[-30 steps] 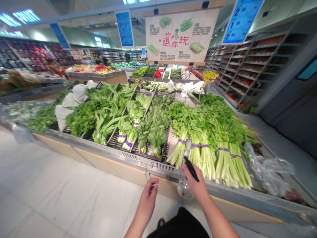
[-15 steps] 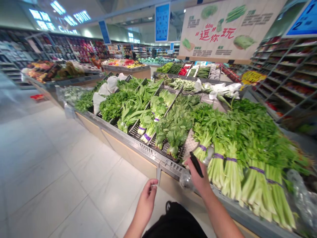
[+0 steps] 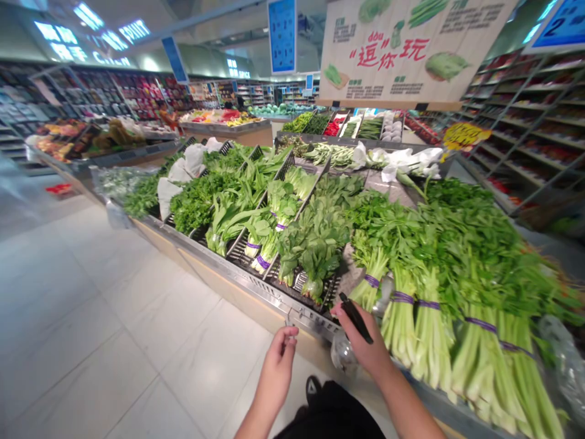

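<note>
My right hand (image 3: 365, 341) is closed round a black pen-like object (image 3: 355, 317) and a crumpled clear plastic bag (image 3: 342, 355), just at the front edge of the vegetable display, beside bundles of celery (image 3: 402, 311) tied with purple bands. My left hand (image 3: 280, 363) hangs lower left of it, over the floor, its thumb and fingers pinched together on something small that I cannot make out. A black bag (image 3: 331, 411) sits below my arms.
A long steel-edged produce counter (image 3: 256, 289) runs from left to right, with black crates of leafy greens (image 3: 315, 238) and bok choy (image 3: 265, 231). White tiled floor (image 3: 91, 317) lies to the left. More produce stands and shelves stand behind; a sign (image 3: 402, 49) hangs overhead.
The view has swung left and closer to the counter. Both hands keep almost the same pose, the right still at the counter's edge by the celery.
</note>
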Motion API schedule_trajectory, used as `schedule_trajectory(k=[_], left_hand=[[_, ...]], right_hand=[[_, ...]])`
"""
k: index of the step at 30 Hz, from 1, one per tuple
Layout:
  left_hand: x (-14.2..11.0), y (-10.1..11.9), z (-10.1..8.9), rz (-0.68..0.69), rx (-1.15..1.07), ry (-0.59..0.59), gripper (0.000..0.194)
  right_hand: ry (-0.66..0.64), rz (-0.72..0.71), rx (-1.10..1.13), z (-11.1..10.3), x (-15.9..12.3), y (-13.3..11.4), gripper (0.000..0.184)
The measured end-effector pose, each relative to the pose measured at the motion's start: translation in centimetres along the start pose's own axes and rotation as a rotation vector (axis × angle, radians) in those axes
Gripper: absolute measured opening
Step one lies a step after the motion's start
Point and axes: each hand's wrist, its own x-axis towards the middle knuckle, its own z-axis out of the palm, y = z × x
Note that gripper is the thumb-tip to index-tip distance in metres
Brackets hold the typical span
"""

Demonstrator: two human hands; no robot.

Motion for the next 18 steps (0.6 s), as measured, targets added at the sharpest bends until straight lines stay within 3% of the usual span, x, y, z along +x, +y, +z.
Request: schedule_trajectory(k=[4, 9, 14, 18], left_hand=[[1.9, 0.8, 1.2, 0.000, 0.026, -0.029, 0.032], [3.5, 1.6, 1.9, 0.008, 0.059, -0.010, 0.031], [4.1, 1.3, 1.9, -0.042, 0.063, 0.068, 0.035], [5.0, 1.0, 1.1, -0.072, 0.055, 0.024, 0.035]], right_hand=[[-0.013, 0.045, -0.014, -0.8, 1.4, 0.6, 0.041], [-0.087, -0.003, 0.019, 0.4, 3.7, 1.6, 0.031], [-0.131, -0.018, -0.128, 1.9, 6.6, 2.4, 0.025], [-0.233, -0.058, -0.220, 2.5, 8.0, 2.5, 0.023]])
